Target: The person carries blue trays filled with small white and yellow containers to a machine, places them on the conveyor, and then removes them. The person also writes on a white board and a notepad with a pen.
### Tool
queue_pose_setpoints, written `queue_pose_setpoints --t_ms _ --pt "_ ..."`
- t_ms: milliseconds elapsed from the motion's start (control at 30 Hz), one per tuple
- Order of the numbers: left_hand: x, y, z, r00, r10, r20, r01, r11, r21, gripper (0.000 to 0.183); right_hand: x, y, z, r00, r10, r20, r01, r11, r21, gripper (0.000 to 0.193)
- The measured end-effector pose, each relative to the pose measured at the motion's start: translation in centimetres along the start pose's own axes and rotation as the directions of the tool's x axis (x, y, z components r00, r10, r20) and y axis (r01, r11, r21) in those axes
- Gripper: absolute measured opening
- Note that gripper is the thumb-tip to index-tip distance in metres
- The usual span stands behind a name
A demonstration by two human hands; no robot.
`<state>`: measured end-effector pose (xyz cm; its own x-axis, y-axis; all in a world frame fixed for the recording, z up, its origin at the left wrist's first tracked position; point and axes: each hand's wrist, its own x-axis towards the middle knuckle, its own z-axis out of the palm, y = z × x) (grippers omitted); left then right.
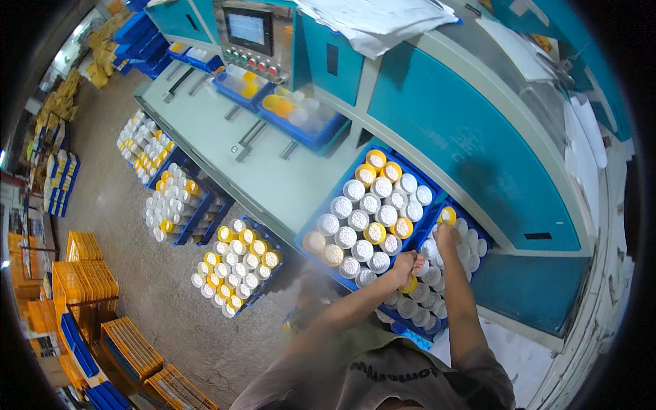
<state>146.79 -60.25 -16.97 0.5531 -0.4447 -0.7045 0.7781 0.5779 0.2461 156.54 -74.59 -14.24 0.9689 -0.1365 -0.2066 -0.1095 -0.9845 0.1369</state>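
My left hand [408, 264] is curled closed over the inner edge where two blue crates meet; what it holds, if anything, I cannot make out. Beside it lies a yellow cup [408, 284]. My right hand [447, 236] reaches down into the right blue crate [493, 236], fingers drawn together just below a yellow cup [447, 215]; its fingertips are mostly hidden. Around it stand white cups [473, 238]. The left blue crate [433, 186] holds rows of white cups [358, 219] and yellow cups [375, 233], filled with small white pieces.
A teal machine [465, 137] with a screen [247, 31] and buttons borders the pale bench [273, 181]. Blue bins [307, 140] with cups sit on the bench. More loaded crates [268, 283] stand left on the floor, beyond them yellow crates [133, 347]. Papers [379, 24] lie atop the machine.
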Motion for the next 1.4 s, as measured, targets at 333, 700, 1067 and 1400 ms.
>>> queue_pose_setpoints --t_ms 333,700,1067,1400 --pt "0.3 -0.3 2.2 0.995 -0.014 -0.103 0.015 1.000 0.011 0.034 -3.3 1.3 -3.1 0.985 -0.027 -0.172 0.080 0.948 0.308 0.015" --pt "2.2 -1.0 5.0 0.994 -0.104 -0.033 0.099 0.987 -0.126 0.021 -6.7 8.8 -5.5 0.993 0.058 -0.105 -0.026 0.960 0.278 0.021" --pt "1.0 -4.2 1.9 0.998 -0.036 0.048 0.031 0.994 0.103 0.018 -5.1 13.0 0.2 0.931 0.366 0.015 -0.363 0.916 0.169 0.019" --pt "-0.8 -3.8 0.4 0.997 0.066 -0.040 -0.051 0.952 0.303 0.031 -5.9 15.2 3.3 0.938 0.344 -0.048 -0.336 0.933 0.130 0.024"
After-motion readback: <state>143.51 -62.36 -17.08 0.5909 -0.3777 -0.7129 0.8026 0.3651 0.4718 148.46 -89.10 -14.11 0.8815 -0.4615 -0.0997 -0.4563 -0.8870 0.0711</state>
